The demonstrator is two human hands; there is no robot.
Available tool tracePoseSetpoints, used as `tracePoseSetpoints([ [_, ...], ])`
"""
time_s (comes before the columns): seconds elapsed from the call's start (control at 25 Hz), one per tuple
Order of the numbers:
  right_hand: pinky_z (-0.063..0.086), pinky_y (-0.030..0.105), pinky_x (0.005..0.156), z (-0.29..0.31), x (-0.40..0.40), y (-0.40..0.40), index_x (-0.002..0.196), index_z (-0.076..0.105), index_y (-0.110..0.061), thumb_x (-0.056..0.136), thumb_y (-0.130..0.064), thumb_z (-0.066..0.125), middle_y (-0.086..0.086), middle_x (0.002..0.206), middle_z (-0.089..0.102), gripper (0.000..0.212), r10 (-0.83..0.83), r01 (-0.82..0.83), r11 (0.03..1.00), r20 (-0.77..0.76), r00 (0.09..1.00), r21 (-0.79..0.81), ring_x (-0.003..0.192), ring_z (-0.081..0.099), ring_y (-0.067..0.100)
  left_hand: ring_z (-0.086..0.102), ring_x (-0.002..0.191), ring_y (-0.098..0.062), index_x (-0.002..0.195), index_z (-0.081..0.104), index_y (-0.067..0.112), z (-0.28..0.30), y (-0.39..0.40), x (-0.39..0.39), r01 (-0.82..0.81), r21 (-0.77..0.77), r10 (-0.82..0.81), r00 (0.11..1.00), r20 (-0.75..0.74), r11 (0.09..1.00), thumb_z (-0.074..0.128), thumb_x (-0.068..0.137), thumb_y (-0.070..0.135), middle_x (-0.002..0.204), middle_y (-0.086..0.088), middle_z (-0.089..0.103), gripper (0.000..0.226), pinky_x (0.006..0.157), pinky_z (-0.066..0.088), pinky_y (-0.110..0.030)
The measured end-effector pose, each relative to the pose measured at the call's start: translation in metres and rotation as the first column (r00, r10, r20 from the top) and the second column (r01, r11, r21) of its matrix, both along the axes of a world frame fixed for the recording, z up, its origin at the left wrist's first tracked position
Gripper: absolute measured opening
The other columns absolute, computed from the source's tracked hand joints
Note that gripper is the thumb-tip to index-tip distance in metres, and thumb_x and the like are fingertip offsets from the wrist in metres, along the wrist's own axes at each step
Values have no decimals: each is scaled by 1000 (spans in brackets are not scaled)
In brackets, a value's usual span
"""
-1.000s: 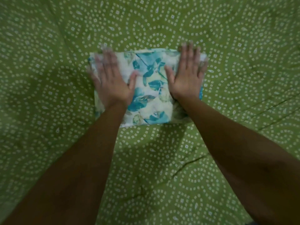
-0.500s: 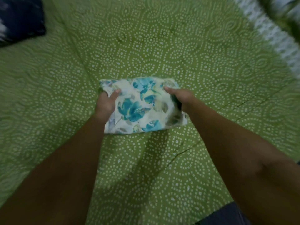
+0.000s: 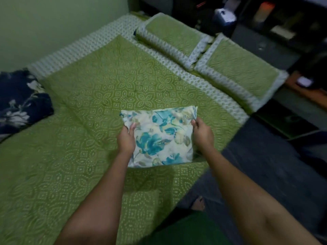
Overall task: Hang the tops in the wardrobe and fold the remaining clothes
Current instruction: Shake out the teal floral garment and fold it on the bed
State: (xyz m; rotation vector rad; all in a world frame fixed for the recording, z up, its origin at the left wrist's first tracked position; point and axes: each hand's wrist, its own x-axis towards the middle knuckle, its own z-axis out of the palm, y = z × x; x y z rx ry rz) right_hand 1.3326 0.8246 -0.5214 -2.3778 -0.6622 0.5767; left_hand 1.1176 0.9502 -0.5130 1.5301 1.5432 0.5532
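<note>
A folded cream garment with teal flowers (image 3: 159,138) is held up above the green bed cover (image 3: 70,165). My left hand (image 3: 126,138) grips its left edge, thumb on top. On the other side my right hand (image 3: 202,135) grips the right edge, where the folded layers show. A dark blue floral garment (image 3: 19,99) lies on the bed at the far left, apart from both hands.
Two green pillows with white patterned borders (image 3: 177,36) (image 3: 242,68) lie at the bed's far right end. The bed's edge runs on the right, with dark floor (image 3: 265,165) beside it. Dark shelves with blurred items stand at the top right. A pale wall is at the top left.
Both hands pressed flat on the folded floral garment, then took it by its side edges and lifted it off the bed. The view has tilted up and shows the pillows and floor.
</note>
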Motion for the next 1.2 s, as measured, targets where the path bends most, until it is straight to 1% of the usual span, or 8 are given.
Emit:
tracePoseSetpoints([
  [0.12,41,34,71,23,52,-80,122,56,-24,100,-41,35,18,111,64,35,-147,150,987,41,988,-63,97,59,36,59,101,-34,109,57,-4,15,-50,72,110,-55,-105,991,88,992,46,99,36,106,-24,63,43,77,42,-35],
  [0.32,45,36,70,49,163,-220,110,54,-26,101,-38,32,14,109,63,26,-379,383,918,56,924,-101,94,59,34,57,95,-24,110,58,-1,31,-154,232,335,-90,-317,934,166,938,45,100,32,104,-15,63,37,73,37,-28],
  [0.44,43,34,69,75,234,-297,117,54,-25,102,-38,31,13,111,62,30,-544,550,833,89,835,-67,95,58,33,56,92,-23,108,58,-1,51,-213,335,506,-62,-482,847,225,861,44,101,31,99,-14,61,35,70,35,-26],
  [0.6,33,31,52,102,314,-378,88,48,-21,102,-37,31,7,86,57,27,-701,704,710,106,705,18,67,49,20,56,93,-25,108,57,0,81,-268,463,679,17,-660,708,250,734,44,101,35,99,-12,60,38,71,36,-29],
  [0.68,28,30,48,111,351,-415,85,46,-19,101,-37,32,5,80,53,28,-776,776,629,108,622,54,62,45,15,58,97,-29,108,57,0,88,-296,528,736,50,-721,644,256,675,44,100,36,101,-13,62,39,73,39,-31],
  [0.92,45,36,67,126,471,-537,95,52,-18,101,-36,33,12,90,61,26,-926,924,355,187,327,145,78,55,30,56,113,-31,120,58,3,121,-417,734,914,165,-904,313,292,370,47,99,32,118,-13,62,37,79,37,-26],
  [1.12,48,37,78,169,548,-635,117,57,-21,102,-37,32,18,112,62,33,-989,965,41,146,3,260,95,58,35,56,96,-25,103,59,4,178,-539,886,959,281,-970,-29,239,41,47,99,36,103,-11,64,34,72,33,-27],
  [1.2,43,36,76,190,568,-682,125,54,-23,103,-37,31,20,119,59,35,-979,960,-90,155,-134,264,101,57,38,57,88,-20,97,58,8,207,-603,933,945,316,-957,-164,241,-82,47,99,35,94,-4,61,30,64,35,-27],
])
